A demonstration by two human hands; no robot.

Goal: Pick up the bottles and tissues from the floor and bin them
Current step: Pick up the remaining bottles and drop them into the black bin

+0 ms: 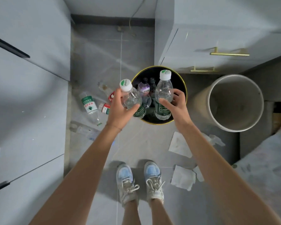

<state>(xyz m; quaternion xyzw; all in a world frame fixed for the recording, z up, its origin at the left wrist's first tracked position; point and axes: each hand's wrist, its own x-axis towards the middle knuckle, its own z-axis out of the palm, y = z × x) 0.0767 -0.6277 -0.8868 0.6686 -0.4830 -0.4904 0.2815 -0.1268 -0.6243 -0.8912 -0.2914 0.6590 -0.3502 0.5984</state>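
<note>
Grey tiled floor [94, 200] between pale cabinets. Head view: black bin [182, 85] partly hidden behind both hands; bottles inside it dim, hard to count. Left hand [120, 108], forearm stretched forward, grip closed around a clear bottle [131, 98], cap tilted up-left, over the bin's near rim. Right hand [177, 103], grip wrapped on a second bottle [163, 93], upright, cap toward the camera. More bottles [89, 104] lie on the floor left of the bin; blurred tissues [182, 177] lie right of the shoes.
</note>
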